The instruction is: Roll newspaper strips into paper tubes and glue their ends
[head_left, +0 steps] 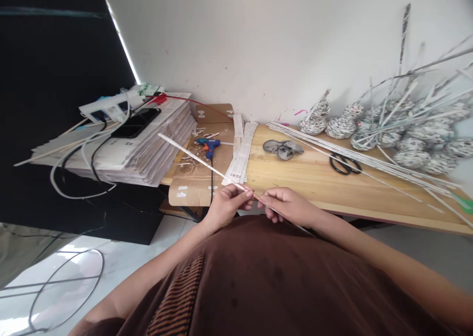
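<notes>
A thin rolled paper tube slants across the front of the table, its thicker white end pointing up to the left. My left hand is closed around it, pinching between thumb and fingers. Just to the right, my right hand grips what looks like the thin end of the same tube, with a thin rod or tube running on beneath that hand. A narrow gap separates the two hands. Behind my left hand lie flat strips of printed paper. A blue glue gun rests on a cardboard sheet among scraps.
At left stands a tall paper stack bearing a black phone and cables. A grey scrunchie, black-handled scissors and a bundle of paper tubes lie on the wooden table. Woven paper shapes crowd the back right.
</notes>
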Motion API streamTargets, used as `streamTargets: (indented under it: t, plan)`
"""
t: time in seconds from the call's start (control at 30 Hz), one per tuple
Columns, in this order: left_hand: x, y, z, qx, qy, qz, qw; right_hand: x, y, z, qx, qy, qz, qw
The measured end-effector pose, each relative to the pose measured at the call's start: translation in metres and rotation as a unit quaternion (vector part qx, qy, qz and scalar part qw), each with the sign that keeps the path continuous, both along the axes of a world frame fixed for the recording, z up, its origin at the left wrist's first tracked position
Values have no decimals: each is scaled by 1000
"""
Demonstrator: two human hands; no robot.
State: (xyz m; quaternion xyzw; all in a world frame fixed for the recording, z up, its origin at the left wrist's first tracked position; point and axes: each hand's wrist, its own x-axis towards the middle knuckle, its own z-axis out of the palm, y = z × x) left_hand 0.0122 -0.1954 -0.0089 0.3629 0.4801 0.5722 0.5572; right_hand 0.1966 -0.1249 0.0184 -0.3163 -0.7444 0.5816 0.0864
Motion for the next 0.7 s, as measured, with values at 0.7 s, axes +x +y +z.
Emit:
streamTargets:
  t: [0.7]
  plan:
    - [-4,-2,2,-3,-12,-36,999,0,6,1,-16,-7,75,997]
